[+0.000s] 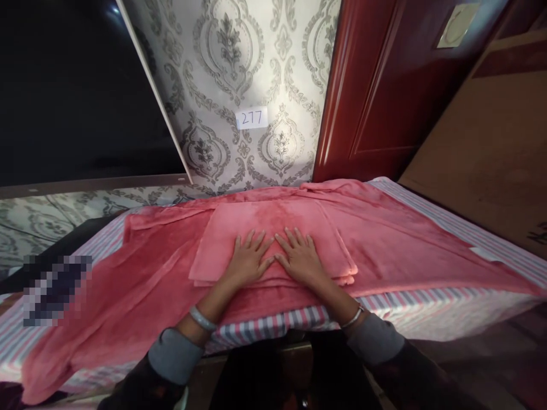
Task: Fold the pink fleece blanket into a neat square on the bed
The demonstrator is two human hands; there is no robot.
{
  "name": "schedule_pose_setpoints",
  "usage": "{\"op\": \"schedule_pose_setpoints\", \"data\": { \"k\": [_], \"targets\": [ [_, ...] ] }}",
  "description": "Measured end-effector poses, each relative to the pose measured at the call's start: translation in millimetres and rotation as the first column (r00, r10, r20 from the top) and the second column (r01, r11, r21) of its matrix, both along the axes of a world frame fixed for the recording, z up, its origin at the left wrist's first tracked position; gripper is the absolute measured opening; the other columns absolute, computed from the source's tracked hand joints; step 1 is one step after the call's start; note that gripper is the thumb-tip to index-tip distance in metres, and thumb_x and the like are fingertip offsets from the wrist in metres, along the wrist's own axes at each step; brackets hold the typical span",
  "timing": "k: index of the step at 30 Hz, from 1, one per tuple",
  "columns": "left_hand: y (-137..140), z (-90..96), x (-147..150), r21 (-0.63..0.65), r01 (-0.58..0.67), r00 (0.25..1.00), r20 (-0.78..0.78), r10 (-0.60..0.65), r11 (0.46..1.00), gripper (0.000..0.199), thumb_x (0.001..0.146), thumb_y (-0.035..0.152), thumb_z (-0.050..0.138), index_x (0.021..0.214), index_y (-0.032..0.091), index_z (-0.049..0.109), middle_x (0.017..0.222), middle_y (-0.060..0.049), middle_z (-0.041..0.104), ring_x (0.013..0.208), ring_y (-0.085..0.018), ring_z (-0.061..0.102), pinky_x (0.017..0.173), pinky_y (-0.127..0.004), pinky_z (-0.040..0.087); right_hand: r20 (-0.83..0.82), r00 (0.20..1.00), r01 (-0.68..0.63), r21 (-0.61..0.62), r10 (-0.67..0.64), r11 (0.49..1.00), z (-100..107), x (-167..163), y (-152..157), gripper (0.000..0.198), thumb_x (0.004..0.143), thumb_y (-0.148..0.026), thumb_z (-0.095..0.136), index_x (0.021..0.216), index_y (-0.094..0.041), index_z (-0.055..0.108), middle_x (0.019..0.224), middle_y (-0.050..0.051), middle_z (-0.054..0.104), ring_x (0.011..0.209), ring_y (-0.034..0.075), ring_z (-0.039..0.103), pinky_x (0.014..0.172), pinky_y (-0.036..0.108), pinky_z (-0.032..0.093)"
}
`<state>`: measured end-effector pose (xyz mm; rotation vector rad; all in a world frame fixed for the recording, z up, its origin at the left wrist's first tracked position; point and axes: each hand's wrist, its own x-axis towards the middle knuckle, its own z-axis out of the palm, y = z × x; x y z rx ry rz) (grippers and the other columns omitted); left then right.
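A pink blanket (pixel 273 219) lies folded into a flat, layered rectangle in the middle of the table. My left hand (pixel 249 259) rests flat on its top with the fingers spread. Beside it, my right hand (pixel 300 256) presses palm down on the same folded surface, fingers also apart, and the two thumbs nearly meet. Neither hand grips anything. Under the folded piece, a larger pink plush cloth (pixel 393 245) is spread out loosely, wrinkled and hanging over the table's front left corner.
A striped tablecloth (pixel 273 324) covers the table beneath the pink cloth. At the back left stands a large dark screen (pixel 81 91). A cardboard box (pixel 491 142) leans at the right. Behind are patterned wallpaper with a paper label (pixel 252 118) and a red wooden panel (pixel 384 85).
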<state>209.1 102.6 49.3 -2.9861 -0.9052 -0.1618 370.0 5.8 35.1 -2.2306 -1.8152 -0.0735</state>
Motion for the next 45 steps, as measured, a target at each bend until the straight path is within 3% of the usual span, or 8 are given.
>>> {"op": "schedule_pose_setpoints", "data": {
  "k": [9,13,17,21,25,34,39,45],
  "targets": [
    [15,-5.4,-63,0.028,-0.093,0.993,0.074,0.091,0.995,0.06,0.098,0.053,0.043,0.153,0.031,0.04,0.164,-0.007,0.031,0.153,-0.034,0.021,0.122,-0.061,0.01,-0.008,0.998,0.063,0.015,-0.063,0.998,-14,24,-36,0.059,0.099,-0.051,0.046,0.154,-0.029,0.042,0.164,0.007,0.029,0.152,0.033,0.018,0.12,0.059,0.015],
    [24,-16.2,-107,0.042,-0.058,0.996,0.077,0.055,0.997,0.075,0.09,0.061,0.055,0.155,0.03,0.036,0.164,-0.009,0.028,0.153,-0.036,0.02,0.121,-0.064,0.006,-0.002,0.999,0.034,0.063,-0.034,0.997,-29,45,-65,0.069,0.093,-0.057,0.055,0.154,-0.028,0.041,0.165,0.007,0.027,0.152,0.035,0.018,0.12,0.06,0.018],
    [39,-32.3,-135,0.105,0.01,0.987,0.156,-0.026,0.994,0.07,0.093,0.048,0.055,0.156,0.025,0.035,0.163,-0.012,0.03,0.152,-0.034,0.024,0.12,-0.059,0.024,-0.004,0.999,-0.042,0.131,0.042,0.991,-43,68,-86,0.073,0.089,-0.052,0.061,0.154,-0.026,0.04,0.163,0.011,0.03,0.151,0.034,0.024,0.117,0.06,0.027],
    [46,-42.6,-140,0.184,0.038,0.971,0.225,-0.08,0.982,0.068,0.087,0.015,0.051,0.154,0.02,0.039,0.162,-0.012,0.034,0.151,-0.03,0.029,0.116,-0.049,0.037,-0.016,0.997,-0.074,0.228,0.079,0.971,-56,86,-94,0.066,0.088,-0.026,0.057,0.152,-0.021,0.043,0.157,0.014,0.04,0.147,0.03,0.035,0.115,0.052,0.038],
    [47,-45.5,-140,0.277,-0.047,0.951,0.305,-0.042,0.96,0.067,0.077,0.002,0.049,0.142,0.016,0.054,0.156,-0.016,0.043,0.146,-0.033,0.037,0.114,-0.049,0.04,-0.013,0.995,-0.086,0.316,0.095,0.945,-65,94,-95,0.072,0.078,-0.006,0.047,0.148,-0.02,0.047,0.149,0.013,0.051,0.141,0.025,0.044,0.113,0.048,0.043],
    [44,-47.4,-145,0.287,-0.136,0.87,0.492,-0.025,0.948,0.045,0.086,0.011,0.044,0.126,0.016,0.064,0.134,-0.014,0.065,0.13,-0.03,0.056,0.11,-0.049,0.046,-0.045,0.998,-0.012,0.478,0.038,0.879,-71,98,-96,0.062,0.074,-0.005,0.047,0.131,-0.021,0.063,0.134,0.01,0.064,0.129,0.029,0.056,0.108,0.052,0.047],
    [42,-42.1,-144,0.24,-0.134,0.856,0.518,-0.01,0.961,0.048,0.084,0.01,0.042,0.127,0.018,0.062,0.133,-0.012,0.066,0.129,-0.027,0.058,0.111,-0.046,0.045,-0.085,0.994,-0.007,0.543,0.063,0.84,-65,102,-99,0.057,0.071,-0.005,0.047,0.121,-0.021,0.068,0.121,0.009,0.071,0.116,0.028,0.064,0.104,0.05,0.05],
    [38,-36.3,-144,0.259,-0.164,0.887,0.462,0.027,0.952,0.05,0.079,0.019,0.054,0.128,0.013,0.058,0.142,-0.02,0.056,0.132,-0.035,0.052,0.11,-0.052,0.043,-0.127,0.99,0.013,0.55,0.068,0.835,-63,95,-102,0.057,0.07,-0.007,0.046,0.122,-0.019,0.066,0.123,0.011,0.068,0.117,0.029,0.061,0.103,0.053,0.049]
  ]
}}
